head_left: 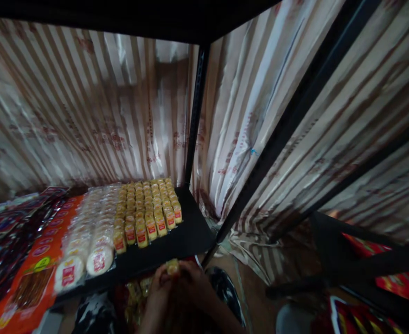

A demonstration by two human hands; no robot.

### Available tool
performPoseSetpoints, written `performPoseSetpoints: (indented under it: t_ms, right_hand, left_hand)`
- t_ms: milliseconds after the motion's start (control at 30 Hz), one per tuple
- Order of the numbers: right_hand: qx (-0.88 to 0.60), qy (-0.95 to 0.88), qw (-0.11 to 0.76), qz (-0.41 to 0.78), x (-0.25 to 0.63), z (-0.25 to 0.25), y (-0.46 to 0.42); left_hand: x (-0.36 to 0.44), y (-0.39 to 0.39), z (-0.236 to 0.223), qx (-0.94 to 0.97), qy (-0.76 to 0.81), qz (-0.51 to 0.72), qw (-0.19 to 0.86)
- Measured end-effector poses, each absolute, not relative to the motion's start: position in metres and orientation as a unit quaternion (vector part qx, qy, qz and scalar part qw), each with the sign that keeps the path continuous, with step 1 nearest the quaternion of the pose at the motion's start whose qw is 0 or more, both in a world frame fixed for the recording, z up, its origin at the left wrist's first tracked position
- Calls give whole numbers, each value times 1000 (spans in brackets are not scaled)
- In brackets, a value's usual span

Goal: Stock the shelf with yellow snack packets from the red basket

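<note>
From my feed I see striped printed sheeting [138,102] hanging behind a black shelf [199,225]. Just in front of its edge, I have a yellow wrapped snack [172,266] between the two hands. The left hand [160,280] curls its fingers closed against it; the right hand [194,280] meets its other side, but in this shadow I can't tell whether those fingers pinch. Rows of similar yellow packs [149,208] stand on the shelf, beside white round wrapped cakes [100,260].
</note>
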State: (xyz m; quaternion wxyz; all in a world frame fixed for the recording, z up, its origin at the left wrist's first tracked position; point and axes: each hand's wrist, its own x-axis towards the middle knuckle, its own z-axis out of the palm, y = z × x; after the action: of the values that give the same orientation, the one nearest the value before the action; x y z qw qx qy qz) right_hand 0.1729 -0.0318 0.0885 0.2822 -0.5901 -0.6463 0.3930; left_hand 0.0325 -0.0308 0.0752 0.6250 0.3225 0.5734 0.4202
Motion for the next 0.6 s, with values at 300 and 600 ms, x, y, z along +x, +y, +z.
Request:
performPoseSetpoints:
  t_ms: [300, 600]
  right_hand:
    - [-580, -593, 495, 261, 196, 135, 66]
    - [-609, -579, 526, 129, 212, 135, 190]
  left_hand:
    - [71, 76, 175, 455, 523, 444, 568]
    - [88, 217, 168, 645, 503, 380, 432]
